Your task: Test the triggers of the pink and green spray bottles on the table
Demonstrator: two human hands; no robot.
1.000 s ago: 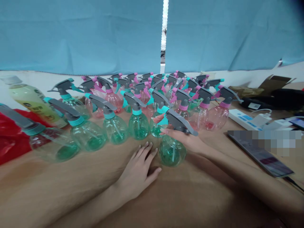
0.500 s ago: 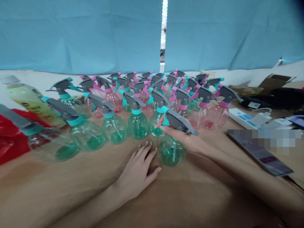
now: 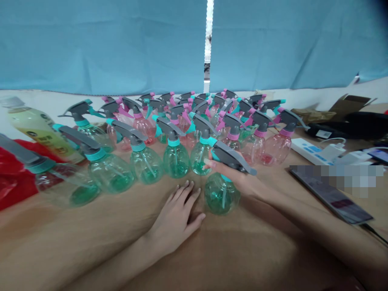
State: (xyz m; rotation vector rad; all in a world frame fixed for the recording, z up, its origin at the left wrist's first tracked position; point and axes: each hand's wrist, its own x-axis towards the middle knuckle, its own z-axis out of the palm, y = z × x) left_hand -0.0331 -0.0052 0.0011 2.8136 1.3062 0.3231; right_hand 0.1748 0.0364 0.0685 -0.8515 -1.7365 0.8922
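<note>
My right hand [image 3: 238, 176] is closed round the neck and trigger of a green spray bottle [image 3: 220, 198] with a grey and turquoise head. The bottle is upright, close to the tabletop; whether its base touches the wood I cannot tell. Flat on the table [image 3: 194, 250], just left of that bottle, lies my left hand [image 3: 176, 220], its fingers spread and nothing in it. Beyond my fingers stands a front row of green spray bottles, among them one in the middle [image 3: 176, 159] and one further left [image 3: 147, 165].
Several pink spray bottles [image 3: 277, 145] crowd in behind the green ones. At the left are a drink bottle [image 3: 45, 129] and a red plastic bag [image 3: 18, 182]. A phone [image 3: 333, 198] and a white power strip [image 3: 311, 151] lie at the right. Blue cloth [image 3: 121, 44] hangs behind.
My right hand and its spray bottle have shifted slightly right and toward me. The left hand has stayed in place on the table.
</note>
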